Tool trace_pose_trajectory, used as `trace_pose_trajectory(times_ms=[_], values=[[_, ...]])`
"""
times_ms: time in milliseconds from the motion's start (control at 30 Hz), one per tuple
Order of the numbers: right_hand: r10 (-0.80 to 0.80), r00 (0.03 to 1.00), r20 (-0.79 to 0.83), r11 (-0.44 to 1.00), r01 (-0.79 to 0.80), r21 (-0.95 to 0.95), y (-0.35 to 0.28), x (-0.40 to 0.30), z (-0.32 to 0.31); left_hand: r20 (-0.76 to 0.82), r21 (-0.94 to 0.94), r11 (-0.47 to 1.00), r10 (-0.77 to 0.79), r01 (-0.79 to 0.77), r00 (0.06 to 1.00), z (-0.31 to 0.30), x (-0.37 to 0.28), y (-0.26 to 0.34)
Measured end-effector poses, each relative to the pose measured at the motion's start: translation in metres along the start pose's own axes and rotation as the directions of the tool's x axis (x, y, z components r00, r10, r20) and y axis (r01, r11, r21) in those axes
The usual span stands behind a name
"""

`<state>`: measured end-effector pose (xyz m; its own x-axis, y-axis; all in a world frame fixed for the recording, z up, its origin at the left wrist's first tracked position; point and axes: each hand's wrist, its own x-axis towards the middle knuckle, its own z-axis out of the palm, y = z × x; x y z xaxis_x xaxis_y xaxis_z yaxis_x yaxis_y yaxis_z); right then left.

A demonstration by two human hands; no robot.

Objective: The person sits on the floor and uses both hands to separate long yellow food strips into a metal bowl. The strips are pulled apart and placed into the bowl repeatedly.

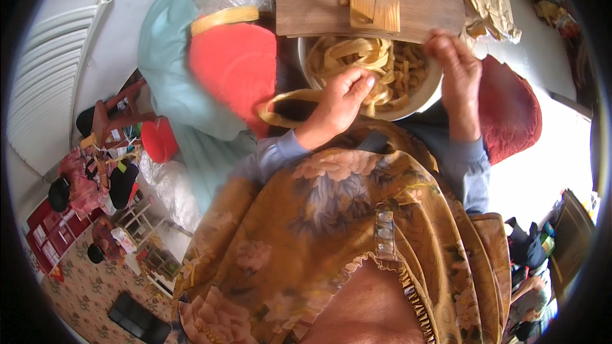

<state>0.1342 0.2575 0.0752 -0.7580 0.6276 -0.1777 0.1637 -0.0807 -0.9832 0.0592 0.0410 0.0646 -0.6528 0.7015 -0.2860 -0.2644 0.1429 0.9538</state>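
Observation:
My left hand (342, 105) is over the near rim of a white basin (435, 91), thumb and forefinger pinched on a flat straw-coloured strip (270, 110). One loop of this strip hangs out to the left of my wrist. More strip lies loosely coiled (351, 52) in the basin, beside many short tan pieces (406, 74). Across the far side of the basin sits a wooden board (311, 2) with a lighter wood block (375, 5) fixed on it. My right hand (456, 59) is blurred, fingers bent, by the board's right end; whether it holds anything is unclear.
A red padded piece (234, 67) with a yellowish band (224, 20) lies left of the basin, against teal cloth (167, 57). Dark red fabric (509, 110) is at the right. Crumpled brown paper (487, 0) lies beyond the board. Other people (71, 186) sit at the far left.

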Motion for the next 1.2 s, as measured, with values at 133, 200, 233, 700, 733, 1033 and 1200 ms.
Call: trace_pose_trajectory(times_ms=[133,200,233,700,733,1033,1200], values=[[0.181,0.920,0.346,0.960,-0.242,0.141,-0.024,-0.037,0.032,-0.184,0.237,0.875,0.466,-0.421,0.865,0.011,0.023,0.037],[0.167,0.900,0.403,0.950,-0.256,0.178,-0.035,-0.041,0.039,-0.156,0.418,0.757,0.604,-0.501,0.782,0.013,0.024,0.055],[0.155,0.891,0.427,0.932,-0.276,0.237,-0.036,-0.040,0.040,-0.134,0.465,0.713,0.643,-0.526,0.754,0.014,0.024,0.059],[-0.101,0.947,0.306,0.926,-0.023,0.377,-0.097,-0.060,0.039,0.151,-0.661,0.750,0.141,-0.006,0.978,0.012,0.002,0.125],[-0.134,0.928,0.347,0.868,-0.059,0.493,-0.105,-0.062,0.037,0.189,-0.710,0.704,0.186,0.003,0.964,0.013,-0.004,0.139],[-0.122,0.911,0.395,0.818,-0.133,0.559,-0.142,-0.062,0.039,0.275,-0.660,0.728,0.463,-0.185,0.843,0.023,-0.009,0.168],[-0.118,0.837,0.534,0.813,-0.227,0.537,-0.148,-0.070,0.026,0.242,-0.738,0.577,0.711,-0.350,0.661,0.031,-0.002,0.171]])
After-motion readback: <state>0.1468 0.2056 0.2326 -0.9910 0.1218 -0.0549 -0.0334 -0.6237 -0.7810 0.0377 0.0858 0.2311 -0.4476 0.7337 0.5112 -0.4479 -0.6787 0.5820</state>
